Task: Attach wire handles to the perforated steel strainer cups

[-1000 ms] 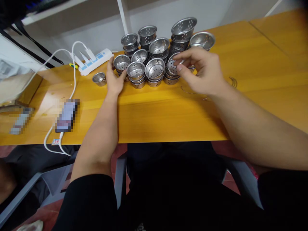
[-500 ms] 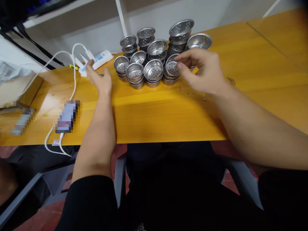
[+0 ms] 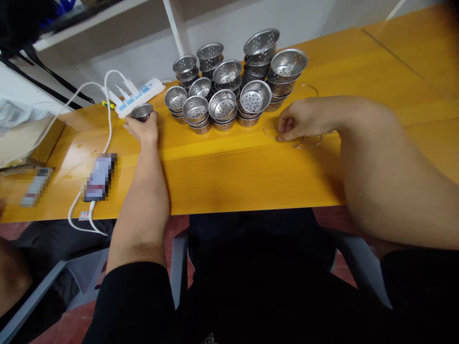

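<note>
My left hand (image 3: pixel 142 130) is closed round a small perforated metal cup (image 3: pixel 142 111) beside the power strip; the fingers on its far side are partly hidden. Low over the table, my right hand (image 3: pixel 297 120) has curled fingers, with thumb and forefinger pinched at a thin curved wire (image 3: pixel 267 134). More loose thin wires (image 3: pixel 310 145) lie under and beside that hand. Between the two hands stand several stacks of perforated metal cups, among them a front stack (image 3: pixel 222 106), a right front stack (image 3: pixel 255 98) and a wider rear stack (image 3: pixel 288 66).
A white power strip (image 3: pixel 143 95) with plugged-in cables lies at the back left. Nearer me is a phone (image 3: pixel 100 177) on a white cable, with another device (image 3: pixel 37 187) further left. A cardboard box (image 3: pixel 46 131) stands at the left. Part of another person (image 3: pixel 12 272) shows at lower left.
My left hand has gone from spread fingers to a grip round the small cup. My right hand has come down from beside the cup stacks to the wires on the table.
</note>
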The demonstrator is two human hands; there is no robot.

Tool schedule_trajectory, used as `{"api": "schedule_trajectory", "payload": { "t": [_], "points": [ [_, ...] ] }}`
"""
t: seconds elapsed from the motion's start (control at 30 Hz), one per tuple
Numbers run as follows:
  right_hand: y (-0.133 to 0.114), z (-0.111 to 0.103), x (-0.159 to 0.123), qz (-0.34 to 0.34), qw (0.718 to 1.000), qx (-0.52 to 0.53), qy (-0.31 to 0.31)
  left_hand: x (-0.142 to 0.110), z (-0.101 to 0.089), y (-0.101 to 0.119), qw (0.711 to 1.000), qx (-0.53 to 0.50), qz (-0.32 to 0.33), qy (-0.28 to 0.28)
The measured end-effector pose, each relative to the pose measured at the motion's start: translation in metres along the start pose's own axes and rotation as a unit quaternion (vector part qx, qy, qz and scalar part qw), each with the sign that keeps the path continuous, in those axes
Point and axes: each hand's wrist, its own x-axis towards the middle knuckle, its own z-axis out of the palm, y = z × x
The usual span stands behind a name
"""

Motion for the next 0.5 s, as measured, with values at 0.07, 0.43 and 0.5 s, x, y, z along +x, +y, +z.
{"api": "schedule_trajectory", "payload": {
  "t": [0.07, 0.43, 0.5],
  "points": [
    [-0.003, 0.003, 0.0, -0.013, 1.0, -0.001, 0.0, 0.009, 0.006, 0.002, 0.991, -0.087, 0.092, 0.042],
    [-0.018, 0.024, 0.014, -0.029, 0.994, -0.093, 0.058, -0.074, -0.006, 0.06, 0.887, -0.241, 0.382, -0.094],
    [-0.01, 0.03, 0.02, -0.046, 0.994, -0.063, 0.079, -0.081, -0.004, 0.06, 0.897, -0.228, 0.357, -0.129]
  ]
}}
